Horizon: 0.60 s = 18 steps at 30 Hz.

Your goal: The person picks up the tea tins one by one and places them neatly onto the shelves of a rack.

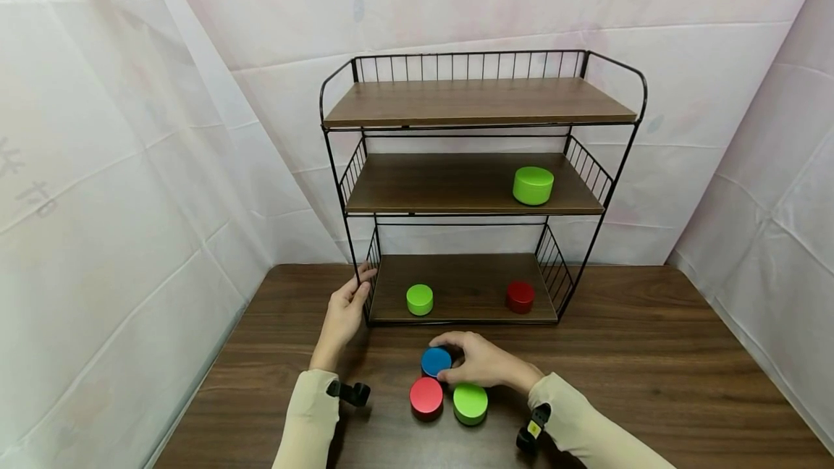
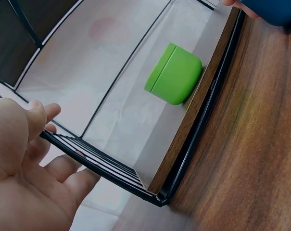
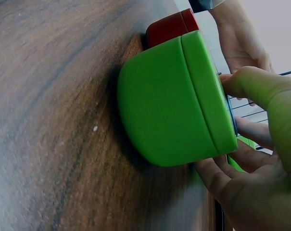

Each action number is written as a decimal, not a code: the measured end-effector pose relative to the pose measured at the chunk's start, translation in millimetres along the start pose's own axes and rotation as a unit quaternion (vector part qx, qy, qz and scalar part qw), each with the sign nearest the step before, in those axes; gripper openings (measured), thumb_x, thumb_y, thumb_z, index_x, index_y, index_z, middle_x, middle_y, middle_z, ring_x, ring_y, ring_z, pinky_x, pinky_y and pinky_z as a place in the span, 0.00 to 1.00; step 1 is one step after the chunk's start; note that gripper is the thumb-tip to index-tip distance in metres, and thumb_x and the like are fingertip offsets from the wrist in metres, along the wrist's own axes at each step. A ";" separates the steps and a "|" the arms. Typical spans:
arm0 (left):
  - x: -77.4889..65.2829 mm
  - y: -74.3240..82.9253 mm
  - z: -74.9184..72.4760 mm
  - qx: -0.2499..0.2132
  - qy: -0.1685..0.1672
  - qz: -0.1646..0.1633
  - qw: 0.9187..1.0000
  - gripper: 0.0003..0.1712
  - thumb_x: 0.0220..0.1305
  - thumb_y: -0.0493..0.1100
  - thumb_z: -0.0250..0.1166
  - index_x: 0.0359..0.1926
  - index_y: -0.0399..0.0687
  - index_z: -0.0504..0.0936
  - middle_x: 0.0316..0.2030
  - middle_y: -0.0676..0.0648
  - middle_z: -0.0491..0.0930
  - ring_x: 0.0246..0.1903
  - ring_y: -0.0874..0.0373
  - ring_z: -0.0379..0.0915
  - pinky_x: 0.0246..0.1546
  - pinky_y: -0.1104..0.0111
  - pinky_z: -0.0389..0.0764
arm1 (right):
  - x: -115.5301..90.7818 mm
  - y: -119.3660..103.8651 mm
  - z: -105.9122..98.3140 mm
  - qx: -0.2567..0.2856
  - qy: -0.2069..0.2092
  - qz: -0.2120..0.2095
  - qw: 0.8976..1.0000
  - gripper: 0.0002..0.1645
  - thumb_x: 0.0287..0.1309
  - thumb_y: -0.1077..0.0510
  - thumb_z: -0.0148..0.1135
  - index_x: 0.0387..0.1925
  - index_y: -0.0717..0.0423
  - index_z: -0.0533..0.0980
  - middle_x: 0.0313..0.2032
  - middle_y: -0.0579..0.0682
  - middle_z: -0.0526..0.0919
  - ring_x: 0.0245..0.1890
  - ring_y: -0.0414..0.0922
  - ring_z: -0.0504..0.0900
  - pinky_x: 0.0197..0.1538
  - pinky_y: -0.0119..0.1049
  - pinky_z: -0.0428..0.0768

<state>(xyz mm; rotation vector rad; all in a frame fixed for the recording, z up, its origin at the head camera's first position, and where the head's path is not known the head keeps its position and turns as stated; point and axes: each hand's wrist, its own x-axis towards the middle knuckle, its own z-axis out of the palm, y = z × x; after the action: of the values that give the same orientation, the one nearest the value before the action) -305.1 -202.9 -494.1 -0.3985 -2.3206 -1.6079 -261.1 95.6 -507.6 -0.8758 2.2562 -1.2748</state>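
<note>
Low on the left side of a three-tier shelf rack (image 1: 449, 179), my left hand (image 1: 345, 313) grips the black wire frame. The left wrist view shows the thumb and fingers of the left hand (image 2: 34, 168) on either side of the side rail. My right hand (image 1: 485, 360) holds a small round blue jar (image 1: 436, 361) between thumb and fingers, in front of the rack. Close to that hand, a red jar (image 1: 426, 398) and a green jar (image 1: 470, 404) sit on the table. The near green jar (image 3: 174, 101) hides most of the blue one in the right wrist view.
On the bottom shelf are a green jar (image 1: 420, 300) at left and a dark red jar (image 1: 520, 297) at right. A larger green jar (image 1: 533, 185) stands on the middle shelf's right. White cloth (image 1: 163, 129) hangs around the brown wooden table (image 1: 651, 353).
</note>
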 end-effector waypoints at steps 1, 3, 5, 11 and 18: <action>-0.1 0.5 0.2 -0.001 -0.001 -0.001 1.000 0.22 0.82 0.42 0.51 0.69 0.40 0.76 0.76 0.40 0.64 0.76 0.40 0.58 0.70 0.40 0.66 | 0.0 0.2 -0.3 0.000 -0.001 0.001 1.000 0.32 0.61 0.58 0.72 0.65 0.61 0.74 0.55 0.56 0.81 0.40 0.36 0.85 0.43 0.27 0.84; -0.2 0.6 0.8 -0.003 -0.001 0.001 1.000 0.23 0.82 0.42 0.51 0.69 0.38 0.76 0.76 0.39 0.64 0.76 0.39 0.58 0.70 0.39 0.66 | -0.1 0.5 -1.2 -0.001 -0.003 0.001 1.000 0.33 0.62 0.58 0.72 0.66 0.61 0.74 0.55 0.56 0.81 0.40 0.36 0.86 0.43 0.27 0.84; -0.6 0.5 1.1 -0.004 -0.002 0.003 1.000 0.23 0.82 0.42 0.51 0.69 0.38 0.75 0.76 0.37 0.63 0.76 0.38 0.58 0.70 0.39 0.65 | -0.3 0.4 -2.3 -0.001 -0.004 0.000 1.000 0.33 0.62 0.58 0.72 0.66 0.61 0.74 0.56 0.57 0.81 0.40 0.36 0.86 0.43 0.27 0.84; -0.5 -0.2 1.2 -0.006 0.001 -0.002 1.000 0.23 0.82 0.44 0.51 0.69 0.42 0.77 0.76 0.38 0.64 0.76 0.40 0.58 0.71 0.40 0.65 | 0.6 -2.7 -7.0 0.014 -0.001 -0.003 1.000 0.32 0.61 0.59 0.72 0.66 0.60 0.74 0.54 0.56 0.82 0.39 0.37 0.87 0.42 0.28 0.85; -1.0 0.0 -1.5 -0.008 -0.001 -0.007 1.000 0.22 0.82 0.45 0.52 0.69 0.46 0.77 0.76 0.39 0.64 0.76 0.41 0.58 0.71 0.40 0.65 | 3.7 -5.9 -11.7 0.007 0.002 -0.011 1.000 0.31 0.60 0.58 0.72 0.64 0.58 0.75 0.53 0.54 0.83 0.43 0.40 0.86 0.46 0.27 0.84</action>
<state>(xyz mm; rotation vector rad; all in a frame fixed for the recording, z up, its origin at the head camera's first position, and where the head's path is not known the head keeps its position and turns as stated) -304.1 -204.4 -494.0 -0.3898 -2.3178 -1.6347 -269.0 97.9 -496.7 -0.8952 2.2448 -1.3009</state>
